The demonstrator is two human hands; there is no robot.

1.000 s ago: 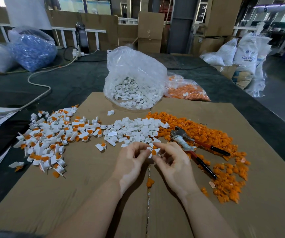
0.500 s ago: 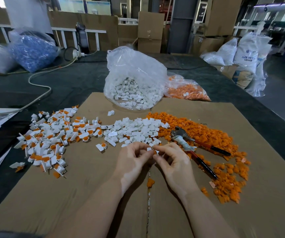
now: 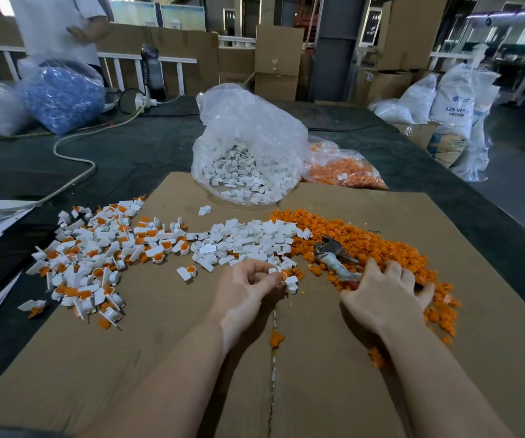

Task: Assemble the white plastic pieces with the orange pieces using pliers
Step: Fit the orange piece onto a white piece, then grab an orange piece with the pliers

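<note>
On cardboard (image 3: 318, 390), right hand (image 3: 387, 295) apparently grasps pliers (image 3: 334, 257).

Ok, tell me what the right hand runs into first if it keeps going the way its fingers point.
The right hand points forward over the pliers. Its fingers already lie across their handles, so the first thing beyond is probably the loose orange pieces. Depth is hard to judge here.
</note>
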